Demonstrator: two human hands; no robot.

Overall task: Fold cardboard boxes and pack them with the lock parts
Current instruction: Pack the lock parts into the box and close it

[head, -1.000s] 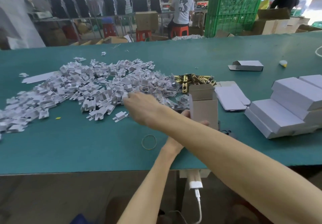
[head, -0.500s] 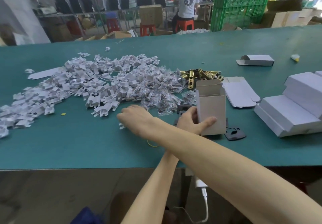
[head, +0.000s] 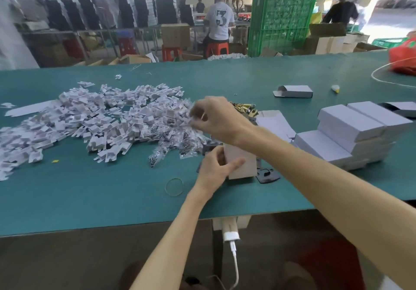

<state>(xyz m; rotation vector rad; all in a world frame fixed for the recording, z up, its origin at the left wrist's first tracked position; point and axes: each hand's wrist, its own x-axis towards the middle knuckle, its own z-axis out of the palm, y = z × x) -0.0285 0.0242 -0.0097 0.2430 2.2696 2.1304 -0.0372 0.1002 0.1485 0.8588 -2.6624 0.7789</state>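
An open brown-grey cardboard box (head: 242,165) stands upright near the table's front edge, and my left hand (head: 213,168) grips its left side. My right hand (head: 219,119) reaches across above the box, fingers curled, pinching a small white cardboard insert (head: 193,118) that is blurred. To the left spreads a wide pile of white inserts (head: 101,120). Small clear bags of screws (head: 177,143) lie at the pile's right edge. Brass lock parts (head: 246,108) show just behind my right hand. Black plates (head: 267,176) lie to the right of the box.
Folded white boxes (head: 351,136) are stacked at the right, with flat box blanks (head: 275,123) beside them. One folded box (head: 293,91) lies farther back. A rubber band (head: 174,186) sits near the front edge. A red bag (head: 403,57) and a white cord (head: 382,80) are at the far right.
My right hand has lifted from the front of the insert pile and moved right and back, over the box, with a white insert in its fingers. My left hand stays on the box.
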